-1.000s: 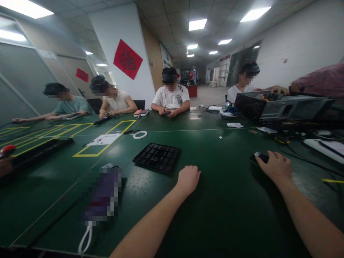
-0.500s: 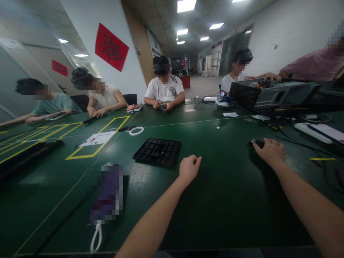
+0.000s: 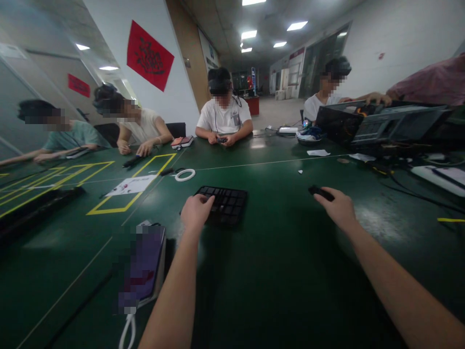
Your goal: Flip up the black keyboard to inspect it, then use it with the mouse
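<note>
Well, the left hand [image 3: 196,213] sits curled on the near corner of a black grid tray [image 3: 228,206] at centre frame, its fingers bent over the edge, though whether they clamp it I cannot tell. The right hand [image 3: 337,208], toward the right of the frame, pinches a small black device [image 3: 321,193] at the fingertips, above the green workbench [image 3: 276,281]. The tray's cells look dark, their contents too shadowed to make out. At lower left lies a blurred purple packet [image 3: 143,261] with a white cord [image 3: 127,334] — within easy reach of the left arm.
</note>
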